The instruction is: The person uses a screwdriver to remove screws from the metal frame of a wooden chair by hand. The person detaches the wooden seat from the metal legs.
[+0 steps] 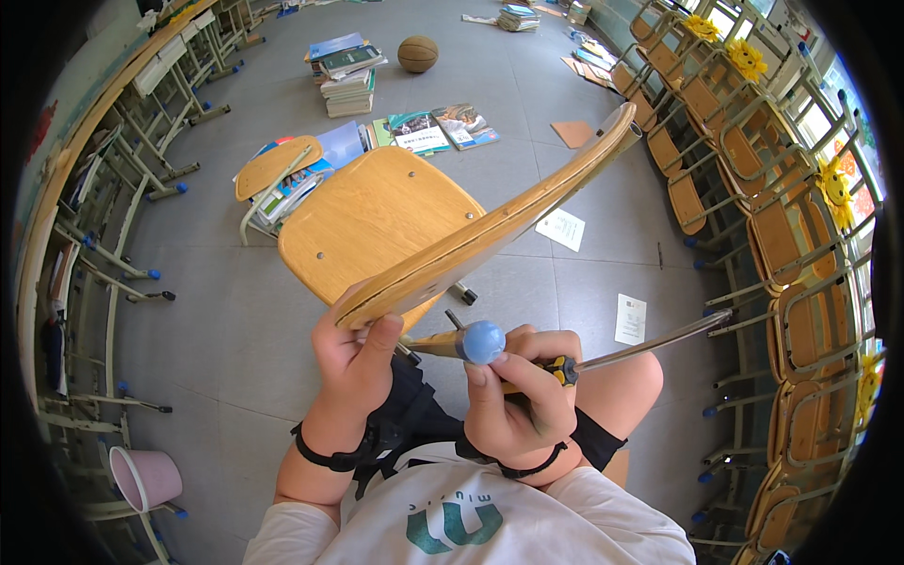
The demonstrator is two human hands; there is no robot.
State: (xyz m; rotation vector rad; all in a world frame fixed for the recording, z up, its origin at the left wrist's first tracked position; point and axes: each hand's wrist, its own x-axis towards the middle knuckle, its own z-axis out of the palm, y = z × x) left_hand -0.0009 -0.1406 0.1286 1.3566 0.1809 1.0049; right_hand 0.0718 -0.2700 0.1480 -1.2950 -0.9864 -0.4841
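Observation:
Held on edge in front of me is a curved wooden board (508, 215) with a pale underside. My left hand (350, 363) pinches its near left end, thumb on the underside and fingers behind. Below the board, a light blue ball-shaped cap (484, 342) sits at the end of a tube, with a short dark pin beside it. My right hand (523, 395) has thumb and index finger against the cap. The same hand wraps round a screwdriver (563, 370) with a black-and-yellow handle; its long shaft points right. Beyond the board stands a chair with a wooden seat (386, 221).
Books lie behind the chair, with a book stack (347, 77) and a basketball (417, 54) farther off. Desks (141, 71) line the left side, and stacked chairs (791, 264) the right. Paper sheets (631, 318) lie on the floor. A pink bucket (147, 478) stands lower left.

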